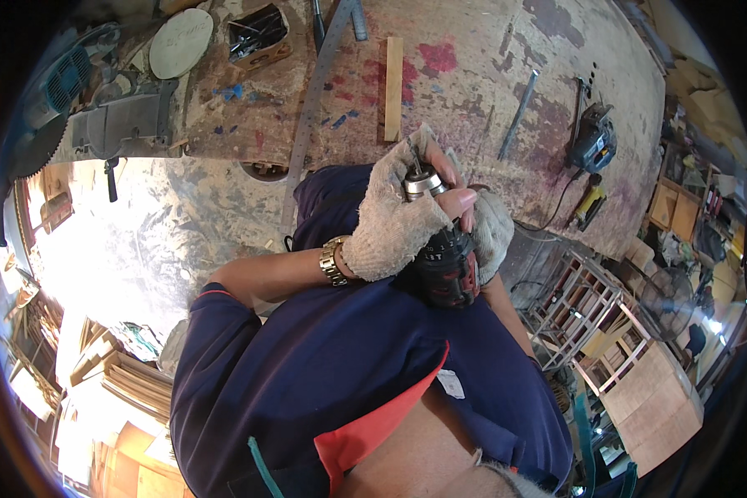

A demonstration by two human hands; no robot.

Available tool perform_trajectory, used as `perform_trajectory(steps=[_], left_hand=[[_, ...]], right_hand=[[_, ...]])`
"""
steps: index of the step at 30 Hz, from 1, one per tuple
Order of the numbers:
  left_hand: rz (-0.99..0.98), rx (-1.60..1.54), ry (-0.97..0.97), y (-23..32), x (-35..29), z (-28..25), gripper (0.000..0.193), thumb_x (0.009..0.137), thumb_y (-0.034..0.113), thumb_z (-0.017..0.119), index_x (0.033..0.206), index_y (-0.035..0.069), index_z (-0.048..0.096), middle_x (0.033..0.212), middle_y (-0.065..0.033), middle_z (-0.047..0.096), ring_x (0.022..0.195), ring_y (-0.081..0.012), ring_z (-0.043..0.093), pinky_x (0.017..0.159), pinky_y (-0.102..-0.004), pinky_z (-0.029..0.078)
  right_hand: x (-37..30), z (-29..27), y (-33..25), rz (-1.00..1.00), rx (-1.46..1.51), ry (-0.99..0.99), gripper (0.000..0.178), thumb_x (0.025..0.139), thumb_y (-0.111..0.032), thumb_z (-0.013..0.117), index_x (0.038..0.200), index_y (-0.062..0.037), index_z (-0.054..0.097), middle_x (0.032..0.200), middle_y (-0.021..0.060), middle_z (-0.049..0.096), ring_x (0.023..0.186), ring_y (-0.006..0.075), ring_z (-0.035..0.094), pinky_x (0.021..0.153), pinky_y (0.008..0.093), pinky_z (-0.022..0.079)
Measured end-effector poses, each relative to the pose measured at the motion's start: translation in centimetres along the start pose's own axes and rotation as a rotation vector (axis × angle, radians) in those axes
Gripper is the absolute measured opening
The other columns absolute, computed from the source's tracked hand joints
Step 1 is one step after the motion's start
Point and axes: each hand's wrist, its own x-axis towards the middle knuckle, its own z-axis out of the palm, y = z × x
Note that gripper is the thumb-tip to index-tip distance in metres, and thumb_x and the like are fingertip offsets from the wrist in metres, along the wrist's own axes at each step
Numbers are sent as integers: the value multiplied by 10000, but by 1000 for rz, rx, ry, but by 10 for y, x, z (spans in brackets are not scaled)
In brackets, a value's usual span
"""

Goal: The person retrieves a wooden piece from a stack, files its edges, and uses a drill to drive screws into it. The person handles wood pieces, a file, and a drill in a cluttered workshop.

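Observation:
A black and red cordless drill (446, 270) is held close to my body, its silver chuck (423, 183) facing the workbench. My left hand (397, 217), in a fingertip-free pale knit glove with a gold watch at the wrist, is wrapped round the chuck. A thin dark bit seems to stick out of the chuck, partly hidden by the fingers. My right hand (493, 232), gloved alike, grips the drill from its right side; most of its fingers are hidden. Just beyond my left hand, a narrow wooden strip (393, 90) lies on the worn workbench (465, 100).
A long metal square (311, 108) crosses the bench edge. A box of dark small parts (257, 37) and a round disc (181, 43) lie far left, near a toothed saw (46, 149). On the right are a metal bar (519, 114) and a corded power tool (593, 139).

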Motion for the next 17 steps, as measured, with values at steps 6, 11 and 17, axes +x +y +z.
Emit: perform_trajectory(steps=[6, 11, 17], left_hand=[[-104, 74, -122, 2, 6, -1, 240, 874, 91, 740, 957, 88, 515, 801, -106, 654, 758, -255, 695, 901, -473, 544], [-202, -122, -151, 0, 11, -10, 196, 859, 77, 725, 863, 89, 529, 672, -71, 625, 683, -259, 677, 945, -491, 516], [-176, -232, -108, -12, 18, -17, 153, 865, -9, 696, 857, 23, 547, 656, -118, 631, 629, -245, 665, 767, -397, 569]], right_hand=[[8, 9, -15, 322, 69, -46, 378, 751, -180, 717, 1103, -43, 699, 1012, 151, 710, 931, 381, 687, 857, 496, 538], [19, 0, -19, 224, 74, -71, 460, 749, -201, 709, 1180, -41, 695, 981, 139, 699, 910, 368, 684, 828, 478, 541], [29, -7, -19, 68, -32, -119, 540, 735, -242, 709, 1237, -44, 681, 998, 134, 699, 922, 363, 684, 844, 484, 540]])
